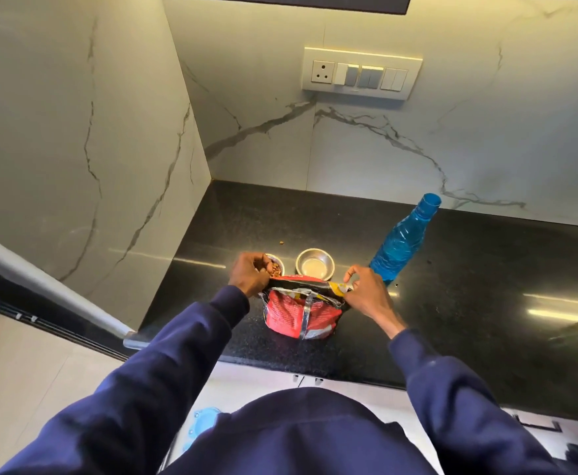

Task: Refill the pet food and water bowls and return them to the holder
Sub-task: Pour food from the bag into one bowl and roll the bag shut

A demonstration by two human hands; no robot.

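- Left hand: closed on the left end of the red food bag's folded top.
- Right hand: pinching the right end of the same fold.
- Bag: upright on the black counter.
- Kibble bowl: just behind the left hand, contains food.
- Second steel bowl: beside it.
- Blue bottle: right of the bowls, uncapped.

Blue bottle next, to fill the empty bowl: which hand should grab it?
Probably the right hand. It pinches the food bag's top corner right beside the blue bottle. The left hand holds the far corner, by the kibble bowl, beyond the empty bowl.
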